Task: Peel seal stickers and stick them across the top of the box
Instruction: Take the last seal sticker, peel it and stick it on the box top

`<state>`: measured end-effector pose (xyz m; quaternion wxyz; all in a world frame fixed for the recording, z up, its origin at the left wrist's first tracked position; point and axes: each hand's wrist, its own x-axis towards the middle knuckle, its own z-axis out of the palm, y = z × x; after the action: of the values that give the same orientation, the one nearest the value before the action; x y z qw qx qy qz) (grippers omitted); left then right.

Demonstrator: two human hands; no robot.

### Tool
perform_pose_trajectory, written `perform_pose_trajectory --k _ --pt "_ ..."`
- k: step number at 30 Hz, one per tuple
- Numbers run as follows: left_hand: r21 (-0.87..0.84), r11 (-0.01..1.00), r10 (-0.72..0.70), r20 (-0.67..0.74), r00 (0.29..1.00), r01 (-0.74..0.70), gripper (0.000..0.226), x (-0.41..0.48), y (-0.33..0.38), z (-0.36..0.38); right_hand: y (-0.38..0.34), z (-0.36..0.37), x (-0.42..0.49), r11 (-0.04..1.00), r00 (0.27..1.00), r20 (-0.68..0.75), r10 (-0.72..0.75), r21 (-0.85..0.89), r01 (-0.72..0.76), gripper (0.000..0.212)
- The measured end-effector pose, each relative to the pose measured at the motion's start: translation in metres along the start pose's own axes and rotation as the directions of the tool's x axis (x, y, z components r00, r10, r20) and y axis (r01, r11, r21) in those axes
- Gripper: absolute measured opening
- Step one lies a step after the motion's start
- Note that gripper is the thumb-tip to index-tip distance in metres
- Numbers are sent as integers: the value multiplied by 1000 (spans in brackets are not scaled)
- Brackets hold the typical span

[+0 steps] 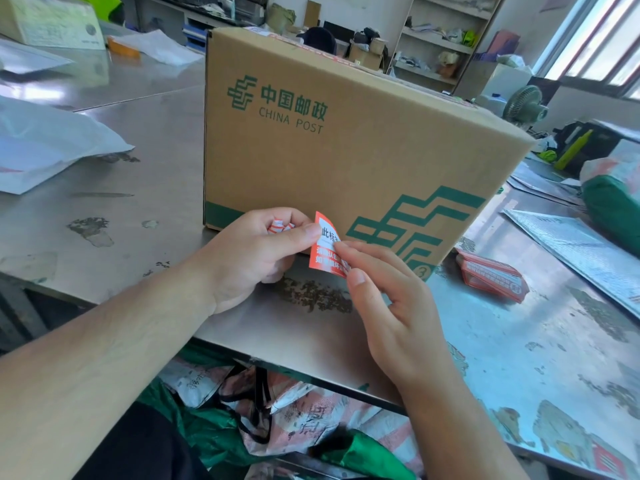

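Cardboard box (346,140), green China Post print, is standing upright on the metal table (138,202), near the middle, its printed side facing the viewer. Red-printed strips are showing on its top toward the far edge; detail is too small to read.

Seal sticker (327,251), orange-red with a white panel and black characters, is being held in the air just in front of the box's lower near face, above the table's near edge.

Left hand (252,251) is pinching the sticker's upper left corner between thumb and forefinger. Its other fingers are curling around a crumpled striped scrap (280,226).

Right hand (398,306) is gripping the sticker's right edge, fingertips on the front and thumb below. Both hands are closed on the sticker.

To the right of the box, a bundle of the same orange-red stickers (491,277) is lying on the table, with a silver padded mailer (571,244) and a green bag (613,209) farther right. A white plastic mailer (45,150) is lying at the left. A small fan (524,105) is standing beyond the box's far right corner. Printed sacks (294,417) are piling up under the table's near edge.
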<state>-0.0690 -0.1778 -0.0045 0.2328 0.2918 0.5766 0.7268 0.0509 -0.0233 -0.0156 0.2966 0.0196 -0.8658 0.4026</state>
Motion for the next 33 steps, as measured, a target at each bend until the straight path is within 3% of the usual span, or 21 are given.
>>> perform_pose_trajectory --k 14,25,30,33 --pt "-13 999 39 21 999 -39 16 1 -4 -4 -1 -1 -2 995 997 23 -68 69 66 39" --pt "-35 997 66 87 994 -63 53 4 -8 -8 -3 -3 -5 991 994 14 -113 74 111 38" --pt "-23 997 70 104 992 -68 43 1 -6 -6 -2 -3 -6 991 993 26 -119 71 117 41" --pt "0 998 55 66 996 -56 18 1 -5 -4 -2 -2 -6 991 992 33 -123 49 122 41"
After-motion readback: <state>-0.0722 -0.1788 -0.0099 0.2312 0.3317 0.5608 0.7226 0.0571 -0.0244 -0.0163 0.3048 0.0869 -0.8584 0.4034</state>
